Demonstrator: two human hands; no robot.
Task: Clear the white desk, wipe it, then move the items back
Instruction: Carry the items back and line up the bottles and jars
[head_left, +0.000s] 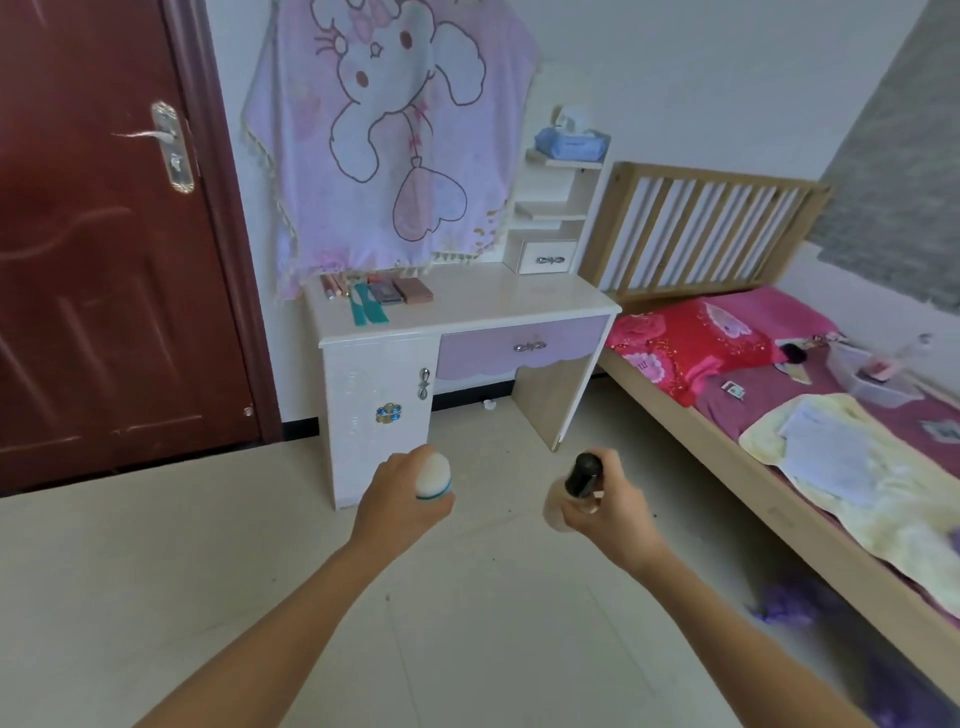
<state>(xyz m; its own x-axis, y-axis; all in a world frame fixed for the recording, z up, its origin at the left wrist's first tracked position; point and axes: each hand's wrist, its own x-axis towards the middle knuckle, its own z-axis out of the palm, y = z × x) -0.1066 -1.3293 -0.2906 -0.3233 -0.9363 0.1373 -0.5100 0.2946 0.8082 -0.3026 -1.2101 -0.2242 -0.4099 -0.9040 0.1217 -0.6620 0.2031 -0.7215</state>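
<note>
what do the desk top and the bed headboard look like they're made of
Desk top: probably laminated or painted board, cream-white and glossy, going by its smooth, soft sheen. Bed headboard: looks like unpainted light wood, matte, with a tan colour on the rail and slats.

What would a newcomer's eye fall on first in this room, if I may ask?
Probably the two hands in the foreground: the left hand grips a white bottle with a teal band, the right hand a bottle with a black cap. Behind them, a big pink cartoon-rabbit blanket hangs on the wall above the white desk, and a bed with bright red and pink bedding stands to its right.
</note>
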